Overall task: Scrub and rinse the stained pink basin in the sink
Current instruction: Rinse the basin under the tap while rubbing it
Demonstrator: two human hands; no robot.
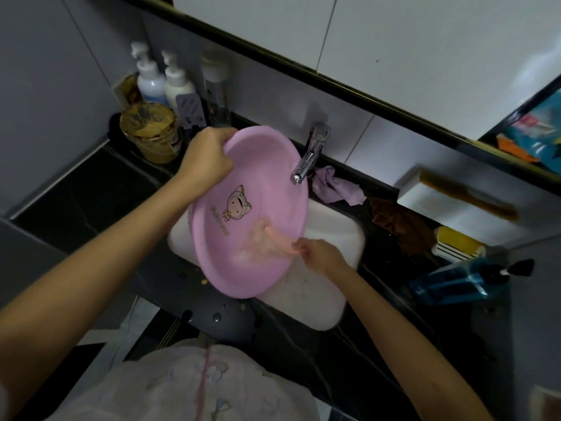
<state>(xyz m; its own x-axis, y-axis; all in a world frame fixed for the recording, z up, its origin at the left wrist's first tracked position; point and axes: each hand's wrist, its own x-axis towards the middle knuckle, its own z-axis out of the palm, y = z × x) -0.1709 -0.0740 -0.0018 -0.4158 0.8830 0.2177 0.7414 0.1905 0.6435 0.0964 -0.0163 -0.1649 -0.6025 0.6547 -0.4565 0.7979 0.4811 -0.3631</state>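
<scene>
One pink basin (261, 174) tilted rightward; left hand (206, 161) gripping rim, right hand (321, 256): grip unclear.

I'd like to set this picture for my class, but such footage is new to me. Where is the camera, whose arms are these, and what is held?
No machine here: a person wears one camera on the head, looking down at their own arms. The left hand grips the rim of a pink basin, tilted over a white sink by the tap. The right hand reaches into the basin; blur hides whether it holds anything. On the black counter sit a purple cloth, a brown cloth, a stained jar and pump bottles.
</scene>
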